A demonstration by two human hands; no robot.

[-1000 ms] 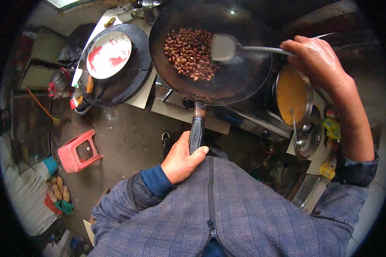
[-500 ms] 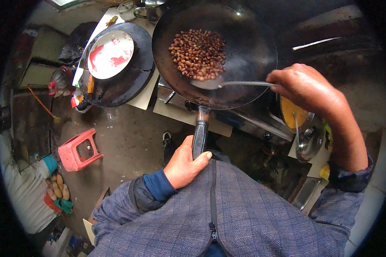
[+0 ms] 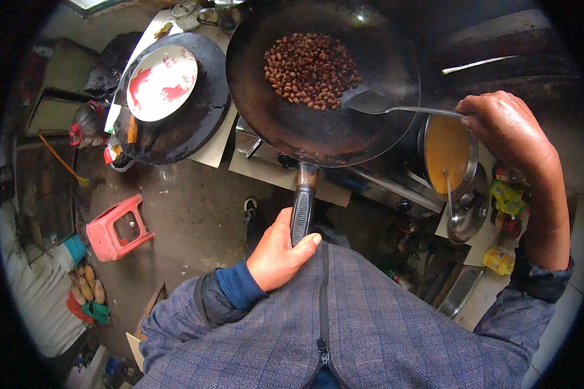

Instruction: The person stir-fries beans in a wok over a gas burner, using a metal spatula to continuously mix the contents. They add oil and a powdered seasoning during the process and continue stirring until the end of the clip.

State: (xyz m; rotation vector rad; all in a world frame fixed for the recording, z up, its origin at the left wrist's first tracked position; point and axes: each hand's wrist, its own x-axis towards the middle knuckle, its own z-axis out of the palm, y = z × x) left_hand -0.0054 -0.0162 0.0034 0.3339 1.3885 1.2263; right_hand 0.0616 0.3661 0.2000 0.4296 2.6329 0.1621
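A dark wok (image 3: 266,133) sits on the stove, with a heap of reddish-brown peanuts (image 3: 308,71) in its upper middle part. My left hand (image 3: 280,251) is wrapped round the wok's black ribbed handle (image 3: 302,211). In my right hand (image 3: 503,120) is the thin end of a metal cooking spoon (image 3: 396,109). Its bowl rests inside the wok, just right of the peanuts, at the edge of the heap. Below my right wrist stands a pot of orange-yellow liquid (image 3: 444,152) with a ladle (image 3: 449,194) in it.
On the left, a white plate with red fish patterns (image 3: 162,83) lies on a round dark chopping board (image 3: 204,129). A knife-like wooden handle (image 3: 132,128) pokes out beside it. A pink stool (image 3: 120,227) stands on the floor. Bottles (image 3: 509,198) and a metal lid (image 3: 467,220) are at the right.
My right hand has moved right with the spoon, drawing its bowl away from below the peanuts. The heap has shifted right and spread slightly. My left hand keeps its hold.
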